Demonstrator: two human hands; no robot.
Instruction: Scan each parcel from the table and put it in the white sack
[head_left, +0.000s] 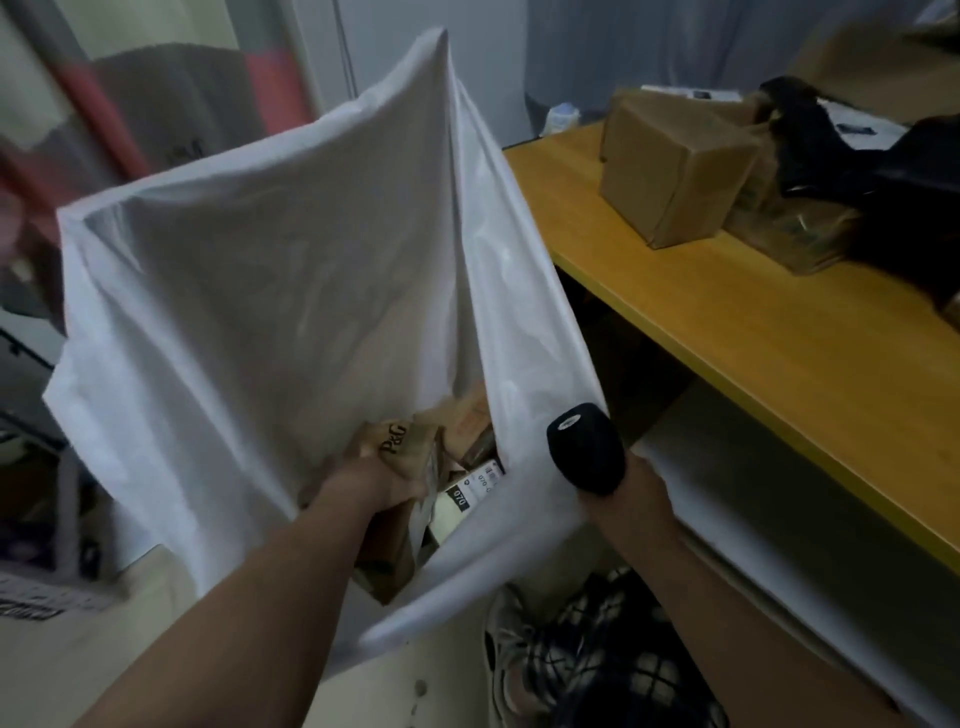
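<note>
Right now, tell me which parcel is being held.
The brown P&G box, gripped by the left hand inside the sack; the table boxes sit untouched. The right hand holds the scanner.

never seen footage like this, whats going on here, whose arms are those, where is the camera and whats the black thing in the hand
There is no machine here: a person wears one camera on the head, so this single picture looks forward and down at their own two arms. The left hand reaches into the open white sack and grips a brown P&G box; other parcels already lie at the bottom. The right hand holds a black scanner beside the sack. On the wooden table to the right, cardboard boxes wait, with something black partly over them that I cannot identify.
</note>
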